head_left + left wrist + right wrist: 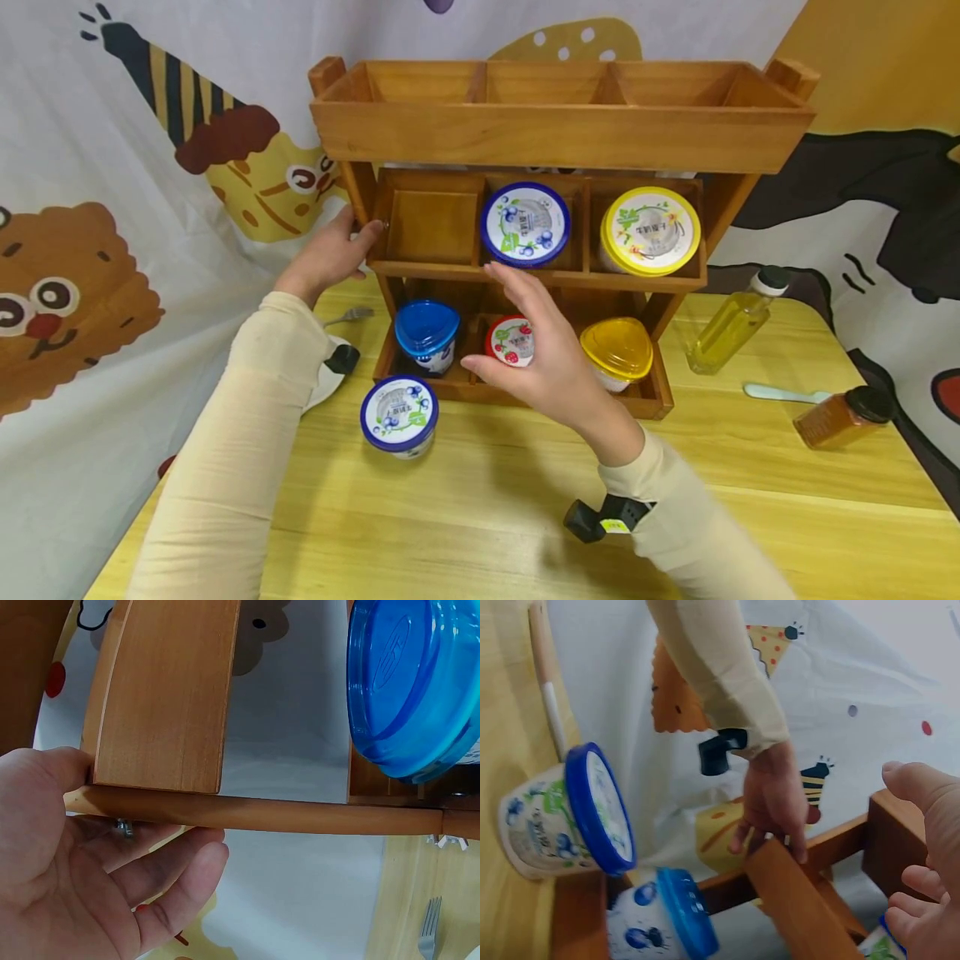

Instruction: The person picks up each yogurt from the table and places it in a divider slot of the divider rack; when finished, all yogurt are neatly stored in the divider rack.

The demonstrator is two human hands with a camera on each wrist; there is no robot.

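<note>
My left hand (328, 252) grips the left side of the wooden shelf rack (562, 133), thumb at the middle tier's edge and fingers around the upright. My right hand (551, 358) hovers in front of the lower tiers, thumb and fingers spread, holding nothing. It partly hides a red-lidded tub (510, 340). On the middle tier sit a blueberry tub with a dark blue lid (526, 223) and a yellow-lidded tub (651, 231). The bottom tier also holds a blue-lidded cup (427, 333) and a yellow-domed cup (617, 350). Another blueberry tub (400, 415) stands on the table, front left.
Right of the rack are an oil bottle (738, 321), a pale-handled utensil (783, 392) and a dark-capped jar (843, 417). A fork (351, 316) and a white plate (322, 383) lie left, partly behind my left arm. A printed cloth (112, 250) hangs behind the table.
</note>
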